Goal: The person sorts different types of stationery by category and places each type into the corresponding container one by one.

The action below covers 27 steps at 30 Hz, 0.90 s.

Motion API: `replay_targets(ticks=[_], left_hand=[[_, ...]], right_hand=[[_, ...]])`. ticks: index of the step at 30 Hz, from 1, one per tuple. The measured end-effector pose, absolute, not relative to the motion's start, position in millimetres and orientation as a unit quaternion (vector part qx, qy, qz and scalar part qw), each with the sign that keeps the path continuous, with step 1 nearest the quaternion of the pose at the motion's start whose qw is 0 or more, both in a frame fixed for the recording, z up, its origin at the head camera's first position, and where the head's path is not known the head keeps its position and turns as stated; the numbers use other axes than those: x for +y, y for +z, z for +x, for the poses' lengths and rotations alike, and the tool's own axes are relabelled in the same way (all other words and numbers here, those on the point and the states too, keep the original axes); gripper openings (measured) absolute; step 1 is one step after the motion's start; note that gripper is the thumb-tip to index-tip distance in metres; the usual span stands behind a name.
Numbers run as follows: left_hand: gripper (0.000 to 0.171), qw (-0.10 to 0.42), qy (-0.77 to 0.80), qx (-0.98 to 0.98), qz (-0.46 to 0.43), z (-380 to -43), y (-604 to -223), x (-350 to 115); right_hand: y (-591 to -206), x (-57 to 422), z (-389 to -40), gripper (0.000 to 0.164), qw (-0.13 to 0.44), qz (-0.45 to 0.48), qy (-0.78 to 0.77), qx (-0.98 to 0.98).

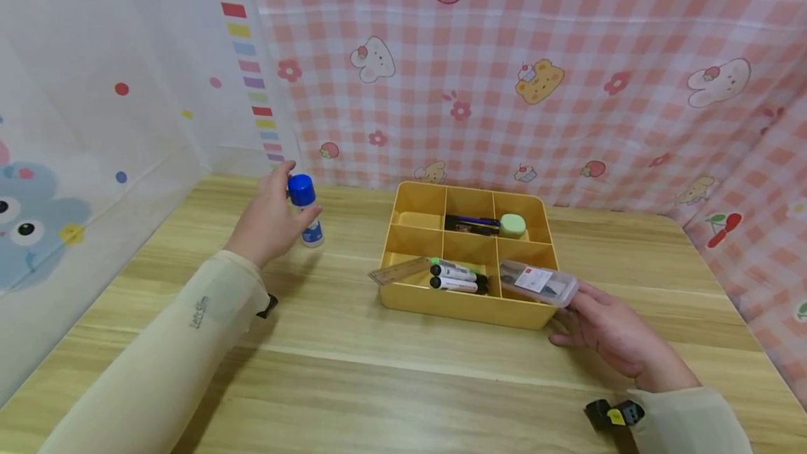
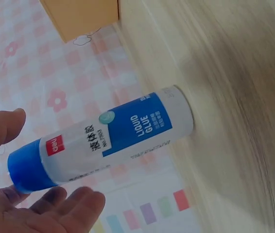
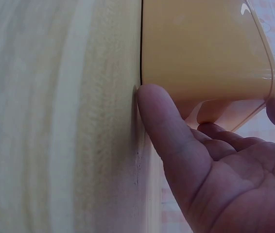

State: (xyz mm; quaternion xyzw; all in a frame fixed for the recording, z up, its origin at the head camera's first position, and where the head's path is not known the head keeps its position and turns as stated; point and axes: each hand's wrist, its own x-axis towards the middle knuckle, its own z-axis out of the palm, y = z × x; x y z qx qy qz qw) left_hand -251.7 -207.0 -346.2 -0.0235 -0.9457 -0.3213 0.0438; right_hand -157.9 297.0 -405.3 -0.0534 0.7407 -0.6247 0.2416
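Note:
A liquid glue bottle (image 1: 312,232) with a blue cap stands upright on the table. My left hand (image 1: 267,219) is around its upper part. In the left wrist view, the thumb lies to one side of the glue bottle (image 2: 113,131) and loosely bent fingers to the other, without a visible squeeze. At the front right corner of a yellow divided organizer (image 1: 466,305) is my right hand (image 1: 611,331). The right wrist view shows its straight thumb low at the organizer (image 3: 200,48), with the other fingers along the side wall, partly hidden.
The organizer holds a ruler (image 1: 397,270), white markers (image 1: 457,285), dark pens (image 1: 473,227), a pale green rounded item (image 1: 512,225) and a clear plastic case (image 1: 555,290) jutting over the right rim. Patterned cloth (image 1: 410,104) hangs behind the wooden table (image 1: 378,377).

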Motion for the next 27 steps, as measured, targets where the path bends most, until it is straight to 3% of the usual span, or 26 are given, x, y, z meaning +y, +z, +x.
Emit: replay_targets(ticks=[13,27], left_hand=[[0.059,0.009,-0.311,-0.950,-0.025,-260.4,-350.0,-204.1],[0.050,0.120,-0.355,-0.923,-0.083,-253.4,-333.8,-174.3]], right_hand=[[-405.6,294.4,-155.7,0.071,0.241,-0.052,-0.631,0.735],[-403.7,296.3,-157.4,0.072,0.247,-0.056,-0.632,0.733]])
